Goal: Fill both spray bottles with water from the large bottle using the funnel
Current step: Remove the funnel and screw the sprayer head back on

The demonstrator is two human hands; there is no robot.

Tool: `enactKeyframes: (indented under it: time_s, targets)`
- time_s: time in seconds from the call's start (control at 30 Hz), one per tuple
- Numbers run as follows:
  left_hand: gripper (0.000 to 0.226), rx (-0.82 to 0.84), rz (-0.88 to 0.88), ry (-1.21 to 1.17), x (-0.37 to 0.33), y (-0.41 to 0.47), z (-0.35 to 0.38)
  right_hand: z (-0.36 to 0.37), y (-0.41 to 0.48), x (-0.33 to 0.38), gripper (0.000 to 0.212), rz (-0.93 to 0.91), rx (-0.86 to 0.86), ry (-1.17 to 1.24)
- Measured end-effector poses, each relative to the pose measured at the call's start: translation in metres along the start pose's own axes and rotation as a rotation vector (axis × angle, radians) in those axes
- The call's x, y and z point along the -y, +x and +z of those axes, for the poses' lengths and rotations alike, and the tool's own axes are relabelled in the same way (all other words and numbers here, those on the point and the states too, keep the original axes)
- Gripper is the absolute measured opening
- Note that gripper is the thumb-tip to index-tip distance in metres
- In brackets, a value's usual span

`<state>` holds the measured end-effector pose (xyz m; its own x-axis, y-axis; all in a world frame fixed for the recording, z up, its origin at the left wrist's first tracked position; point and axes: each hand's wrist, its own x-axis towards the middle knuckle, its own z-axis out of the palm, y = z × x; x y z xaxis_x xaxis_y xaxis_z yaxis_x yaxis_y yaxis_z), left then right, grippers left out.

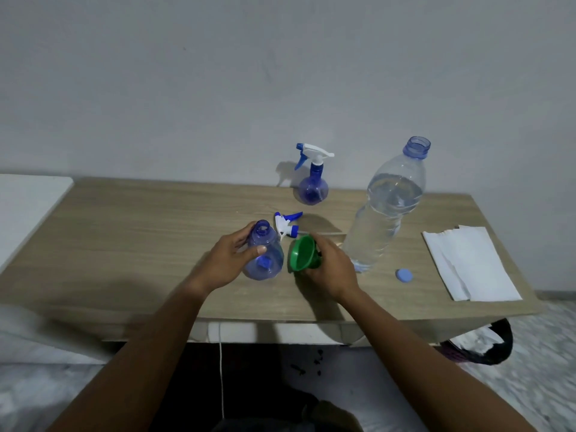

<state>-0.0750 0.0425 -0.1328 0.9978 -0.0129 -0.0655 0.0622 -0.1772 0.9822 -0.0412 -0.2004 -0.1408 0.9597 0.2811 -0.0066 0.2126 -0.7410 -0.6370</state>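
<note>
At the far left we are noting a white surface (28,207) butting against the wooden table (140,244), which is carrying all the task items.

The left hand (227,263) is gripping the near spray bottle (269,249), with the fingers wrapping round its far side and the thumb pressing on the near side of the shoulder. This bottle is standing on the table near the front edge, slightly left of centre, and its neck is showing open, with no head fitted. We cannot tell whether it is holding any water.

Just behind it, the detached trigger head (288,224) is lying on its side on the tabletop.

Immediately right of the near bottle, the right hand (333,269) is holding the green funnel (302,252), fingers closing round its narrow end. The funnel is tilting, its wide mouth facing left towards the open bottle and standing just beside it. We cannot tell whether the funnel is touching the table.

Further back, near the wall, the second spray bottle (312,182) is standing upright with its trigger head fitted.

To the right, the large bottle (380,213) is standing uncapped, holding water up to about its shoulder. Its blue cap (404,275) is lying on the table just beside its base.

Near the right edge, a folded white paper (467,263) is lying flat. Below that corner, a black bag (486,344) is sitting on the floor.
</note>
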Motion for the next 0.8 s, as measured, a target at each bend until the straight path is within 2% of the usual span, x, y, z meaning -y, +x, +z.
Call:
enactKeyframes:
  time_s: [0.23,0.4,0.47,0.53,0.67,0.8]
  targets:
    - [0.051,-0.004,-0.019,-0.002,-0.003,-0.003,0.001,0.004,0.003,-0.009,0.068,0.022,0.047,-0.019]
    - [0.052,0.005,-0.024,0.001,-0.006,-0.004,-0.001,-0.003,0.004,-0.005,0.101,0.016,0.123,-0.03]
    - [0.058,0.001,-0.014,0.003,-0.006,-0.004,-0.001,-0.009,0.005,-0.001,0.109,0.053,0.144,0.034]
    - [0.064,0.002,-0.007,0.008,-0.007,-0.004,-0.002,-0.014,0.008,0.003,0.101,0.075,0.106,0.144]
    - [0.06,-0.005,-0.024,0.028,-0.006,-0.001,-0.003,-0.014,0.037,0.015,0.069,0.06,-0.018,0.25]
    - [0.058,-0.027,-0.033,0.045,-0.005,0.005,-0.005,-0.005,0.078,0.024,0.054,0.151,0.116,0.241]
